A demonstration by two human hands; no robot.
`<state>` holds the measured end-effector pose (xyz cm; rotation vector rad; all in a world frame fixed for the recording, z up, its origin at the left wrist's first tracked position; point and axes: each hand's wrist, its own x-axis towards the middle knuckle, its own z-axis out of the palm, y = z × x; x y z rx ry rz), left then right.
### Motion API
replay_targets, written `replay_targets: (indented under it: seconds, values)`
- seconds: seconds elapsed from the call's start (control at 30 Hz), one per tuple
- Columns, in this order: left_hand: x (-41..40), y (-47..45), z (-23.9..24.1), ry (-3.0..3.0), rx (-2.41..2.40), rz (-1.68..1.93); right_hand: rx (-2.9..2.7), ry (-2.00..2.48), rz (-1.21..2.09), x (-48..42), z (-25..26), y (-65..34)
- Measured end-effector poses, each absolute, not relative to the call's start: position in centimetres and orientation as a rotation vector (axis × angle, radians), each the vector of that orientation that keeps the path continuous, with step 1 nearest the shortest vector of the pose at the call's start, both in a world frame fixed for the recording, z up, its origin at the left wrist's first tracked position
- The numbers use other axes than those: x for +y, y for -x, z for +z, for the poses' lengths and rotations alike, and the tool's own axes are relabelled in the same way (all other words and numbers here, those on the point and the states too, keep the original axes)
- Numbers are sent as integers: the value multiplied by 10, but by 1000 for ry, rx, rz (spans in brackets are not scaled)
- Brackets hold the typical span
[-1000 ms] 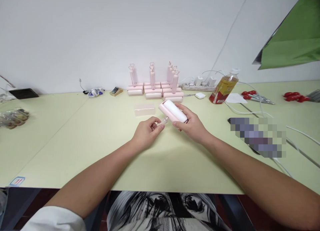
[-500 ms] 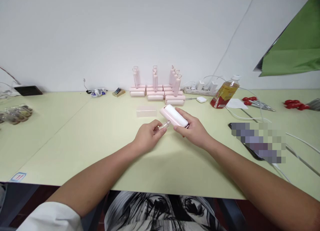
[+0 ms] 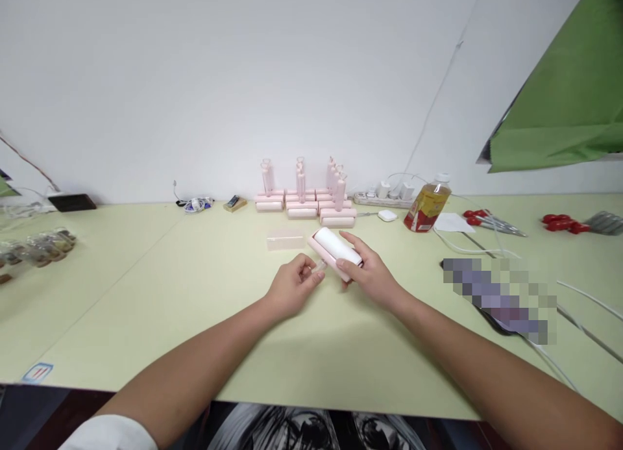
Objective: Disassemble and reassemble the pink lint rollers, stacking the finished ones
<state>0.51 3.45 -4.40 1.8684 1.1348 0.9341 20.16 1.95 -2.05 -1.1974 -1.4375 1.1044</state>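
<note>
A lint roller (image 3: 338,247), with a white roll in a pink frame, is held tilted above the table between both hands. My right hand (image 3: 372,273) wraps round its head, thumb on the pink side and fingers behind the roll. My left hand (image 3: 296,284) is closed on the clear handle, which shows only in part between thumb and fingers. Just beyond lies a translucent pink cover (image 3: 285,240). Farther back, several finished-looking pink lint rollers (image 3: 302,210) stand in rows with their handles upright.
A power strip (image 3: 382,199) with chargers sits at the wall. To the right are a drink bottle (image 3: 428,203), red-handled pliers (image 3: 494,221), a blurred-out phone (image 3: 496,300) and cables. Packaged items (image 3: 41,247) and a dark device (image 3: 72,201) lie on the left.
The camera view has tilted upward, so the table appears lower. Both hands keep hold of the lint roller; its handle seems a little more covered by my left hand.
</note>
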Motion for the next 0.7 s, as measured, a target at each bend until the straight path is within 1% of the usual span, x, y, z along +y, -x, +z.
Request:
replay_targets:
  seconds: [0.1, 0.2, 0.33, 0.43, 0.57, 0.7]
  values:
    - [36, -8, -50, -1761, 1087, 964, -1265, 1055, 1223, 24, -28, -201]
    - [38, -10, -54, -1671, 1055, 1028, -1212, 929, 1270, 29, -39, -200]
    - [39, -12, -56, -1508, 1001, 1113, -1360, 819, 1368, 31, -52, -196]
    - [36, -14, -54, -1459, 917, 1082, -1453, 852, 1417, 28, -56, -190]
    - [25, -17, -53, -1577, 716, 950, -1528, 856, 1416, 26, -54, -184]
    - [18, -17, -53, -1870, 639, 883, -1367, 911, 1470, 29, -54, -182]
